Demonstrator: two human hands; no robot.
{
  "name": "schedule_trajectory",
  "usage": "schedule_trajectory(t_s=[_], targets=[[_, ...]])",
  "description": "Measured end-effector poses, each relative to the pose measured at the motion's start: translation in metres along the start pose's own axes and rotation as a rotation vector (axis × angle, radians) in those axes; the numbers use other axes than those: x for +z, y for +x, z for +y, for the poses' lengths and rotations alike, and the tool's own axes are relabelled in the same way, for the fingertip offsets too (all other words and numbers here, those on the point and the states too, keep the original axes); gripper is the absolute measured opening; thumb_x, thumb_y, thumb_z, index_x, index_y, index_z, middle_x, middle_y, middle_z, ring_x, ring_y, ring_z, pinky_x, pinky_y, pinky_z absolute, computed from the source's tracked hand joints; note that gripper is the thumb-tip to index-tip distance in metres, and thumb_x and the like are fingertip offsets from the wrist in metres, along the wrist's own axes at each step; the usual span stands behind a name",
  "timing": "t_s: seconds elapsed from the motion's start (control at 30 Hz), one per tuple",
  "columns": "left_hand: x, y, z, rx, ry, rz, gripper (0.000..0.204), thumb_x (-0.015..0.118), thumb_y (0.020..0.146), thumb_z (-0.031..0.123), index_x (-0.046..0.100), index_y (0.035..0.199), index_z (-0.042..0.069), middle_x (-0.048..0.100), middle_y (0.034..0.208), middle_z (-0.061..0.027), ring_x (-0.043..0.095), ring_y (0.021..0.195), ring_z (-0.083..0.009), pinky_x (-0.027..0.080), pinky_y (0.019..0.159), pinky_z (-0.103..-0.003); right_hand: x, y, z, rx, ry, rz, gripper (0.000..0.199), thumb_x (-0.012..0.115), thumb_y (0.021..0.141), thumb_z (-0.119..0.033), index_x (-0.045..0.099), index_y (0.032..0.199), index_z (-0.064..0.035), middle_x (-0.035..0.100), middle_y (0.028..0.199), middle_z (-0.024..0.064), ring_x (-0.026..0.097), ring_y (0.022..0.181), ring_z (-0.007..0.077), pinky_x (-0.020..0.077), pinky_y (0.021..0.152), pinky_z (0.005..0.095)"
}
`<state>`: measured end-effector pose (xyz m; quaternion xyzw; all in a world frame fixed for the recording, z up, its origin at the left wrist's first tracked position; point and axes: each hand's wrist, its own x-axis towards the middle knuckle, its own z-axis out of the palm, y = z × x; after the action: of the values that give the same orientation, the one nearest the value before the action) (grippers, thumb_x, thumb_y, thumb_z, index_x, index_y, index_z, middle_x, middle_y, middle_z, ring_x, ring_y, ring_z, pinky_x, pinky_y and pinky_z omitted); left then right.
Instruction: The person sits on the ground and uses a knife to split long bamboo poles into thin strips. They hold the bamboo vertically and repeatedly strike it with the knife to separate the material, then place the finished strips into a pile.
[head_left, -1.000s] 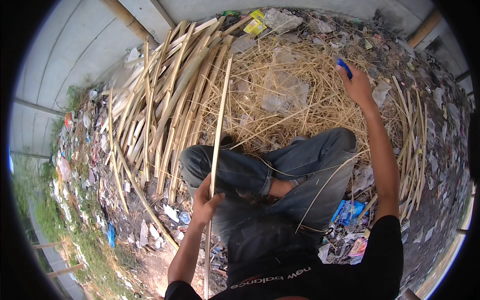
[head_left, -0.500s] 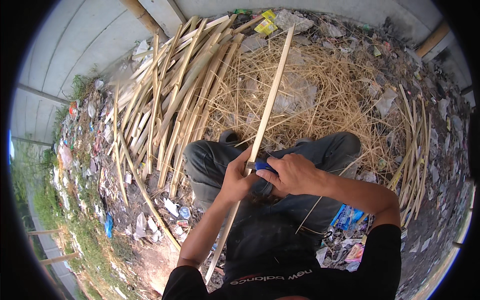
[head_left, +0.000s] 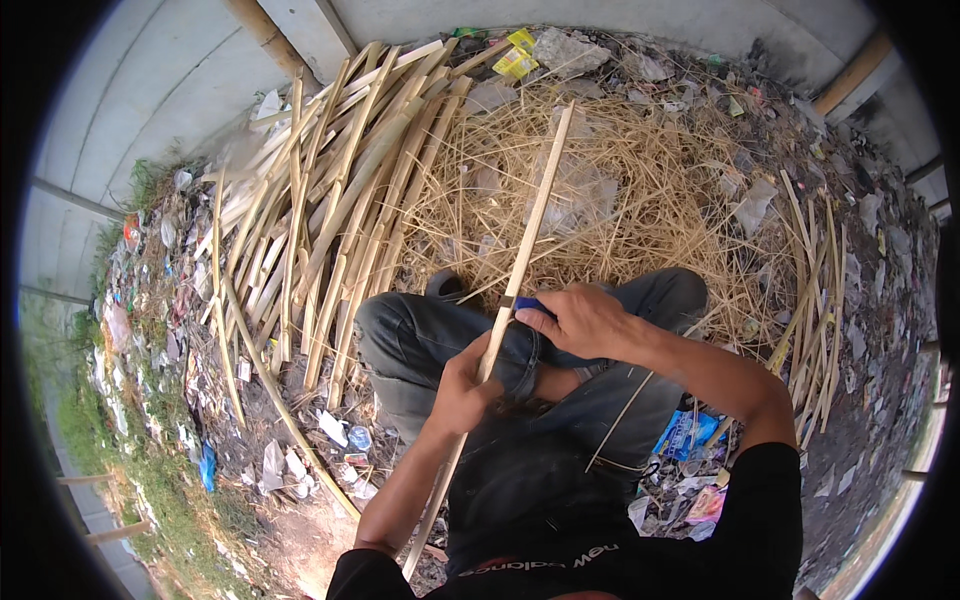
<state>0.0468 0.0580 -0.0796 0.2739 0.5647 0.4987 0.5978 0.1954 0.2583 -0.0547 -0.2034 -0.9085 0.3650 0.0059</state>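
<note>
A long pale bamboo strip (head_left: pixel 538 215) slants over my crossed legs, its far end above the straw and its near end beside my left side. My left hand (head_left: pixel 464 392) is closed round the strip at lap height. A short way farther along it, my right hand (head_left: pixel 582 322) grips a knife (head_left: pixel 526 303) by its blue handle. The knife's dark blade lies across the strip, touching it. Most of the handle is hidden in my fingers.
Split bamboo strips (head_left: pixel 345 190) are heaped at the far left. Thin shavings (head_left: pixel 640 190) cover the ground ahead. Several narrow strips (head_left: pixel 815 300) lie at the right. Litter surrounds me, including a blue wrapper (head_left: pixel 686 434). A pale panel wall (head_left: pixel 640 18) stands behind.
The strip has slid toward me, its far end now lower. My left hand has drawn back nearer my body, while the right hand with the knife is slightly farther along, widening the gap between them.
</note>
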Motion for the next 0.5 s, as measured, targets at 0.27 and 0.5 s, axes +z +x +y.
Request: schedule_trajectory(t_s=[0.27, 0.5], targets=[[0.0, -0.022, -0.014, 0.124, 0.151, 0.028, 0.076, 0.055, 0.076, -0.004, 0.043, 0.152, -0.003, 0.064, 0.122, -0.0068, 0.06, 0.108, -0.0132, 0.048, 0.093, -0.026, -0.035, 0.027, 0.067, -0.017, -0.012, 0.039, 0.061, 0.054, 0.101, -0.057, 0.07, 0.084, -0.0009, 0.056, 0.059, 0.0198, 0.058, 0.058, 0.0395, 0.0437, 0.058, 0.0485], [-0.01, -0.055, 0.005, -0.077, 0.215, 0.013, 0.079, 0.058, 0.074, -0.003, 0.043, 0.151, -0.006, 0.062, 0.132, -0.012, 0.057, 0.12, -0.0175, 0.043, 0.103, -0.028, -0.08, 0.074, 0.157, 0.332, -0.068, 0.516, 0.073, 0.044, 0.105, -0.06, 0.062, 0.074, 0.003, 0.06, 0.065, 0.0219, 0.06, 0.061, 0.0386, 0.0455, 0.065, 0.0524]])
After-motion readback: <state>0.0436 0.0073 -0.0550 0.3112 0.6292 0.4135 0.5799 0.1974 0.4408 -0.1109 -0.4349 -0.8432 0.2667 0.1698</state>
